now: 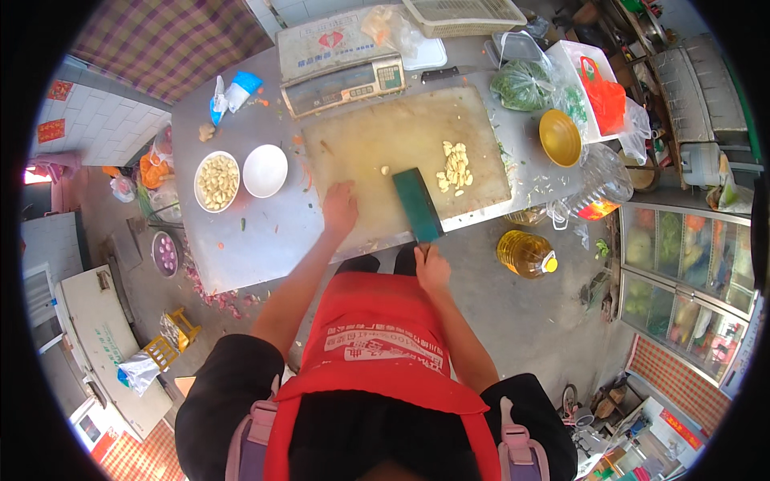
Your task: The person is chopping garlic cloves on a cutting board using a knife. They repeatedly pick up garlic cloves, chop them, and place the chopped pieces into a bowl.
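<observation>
My right hand (433, 269) grips the wooden handle of a cleaver (417, 203). Its broad blade, greenish in this light, lies over the front edge of a large worn cutting board (373, 144). Just beyond the blade's far left corner is a single peeled garlic clove (385, 171). To the blade's right, sliced or flattened garlic (455, 168) forms a loose pile on the board. My left hand (340, 209) rests at the board's left front part, holding nothing visible. Left of it stand a white bowl of peeled garlic cloves (218, 182) and an empty white bowl (265, 171).
Behind the board are a digital scale (340, 66) and a black-handled knife (440, 74). On the right stand a yellow bowl (560, 137), a bag of greens (522, 85) and a white foam box (574, 60). An oil jug (524, 254) is on the floor.
</observation>
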Demonstrator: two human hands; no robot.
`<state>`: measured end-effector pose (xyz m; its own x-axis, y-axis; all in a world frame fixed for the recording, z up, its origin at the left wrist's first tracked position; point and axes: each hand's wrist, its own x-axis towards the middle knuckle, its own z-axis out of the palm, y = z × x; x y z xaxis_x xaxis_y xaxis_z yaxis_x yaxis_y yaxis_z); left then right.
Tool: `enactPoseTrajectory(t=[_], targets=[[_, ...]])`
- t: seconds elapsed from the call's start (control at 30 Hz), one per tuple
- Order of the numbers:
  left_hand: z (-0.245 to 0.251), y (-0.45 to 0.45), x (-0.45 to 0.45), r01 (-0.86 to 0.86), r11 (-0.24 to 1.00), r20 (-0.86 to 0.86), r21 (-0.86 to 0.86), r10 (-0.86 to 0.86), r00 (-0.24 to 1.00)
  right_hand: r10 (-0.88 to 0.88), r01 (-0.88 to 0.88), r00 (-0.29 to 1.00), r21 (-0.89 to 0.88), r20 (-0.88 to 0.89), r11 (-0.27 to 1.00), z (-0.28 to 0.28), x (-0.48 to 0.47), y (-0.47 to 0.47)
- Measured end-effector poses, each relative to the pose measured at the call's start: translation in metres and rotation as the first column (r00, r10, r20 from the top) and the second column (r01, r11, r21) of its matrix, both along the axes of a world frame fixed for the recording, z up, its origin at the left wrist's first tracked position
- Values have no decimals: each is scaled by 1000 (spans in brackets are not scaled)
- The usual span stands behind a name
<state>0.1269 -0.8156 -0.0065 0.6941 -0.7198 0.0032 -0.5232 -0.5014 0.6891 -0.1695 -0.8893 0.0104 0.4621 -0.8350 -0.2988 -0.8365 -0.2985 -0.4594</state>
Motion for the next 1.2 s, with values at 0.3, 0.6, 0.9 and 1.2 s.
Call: enactPoseTrajectory(t=[0.3, 0.6, 0.9, 1.2], targets=[[-9, -104, 16, 364, 931, -16, -29, -365, 931, -622, -43, 743, 945, 247, 324, 67, -27, -38], [-15, -88, 3, 302, 953, -56, 2, -301, 952, -657, -38, 739, 983, 149, 179, 31, -48, -63], [1, -59, -51, -65, 989, -245, -129, 32, 969, 93, -112, 914, 25, 394, 993, 81, -1, -64], [-12, 56, -13, -137, 989, -68, -49, 133, 989, 182, -165, 966, 105, -182, 981, -10, 0, 2]])
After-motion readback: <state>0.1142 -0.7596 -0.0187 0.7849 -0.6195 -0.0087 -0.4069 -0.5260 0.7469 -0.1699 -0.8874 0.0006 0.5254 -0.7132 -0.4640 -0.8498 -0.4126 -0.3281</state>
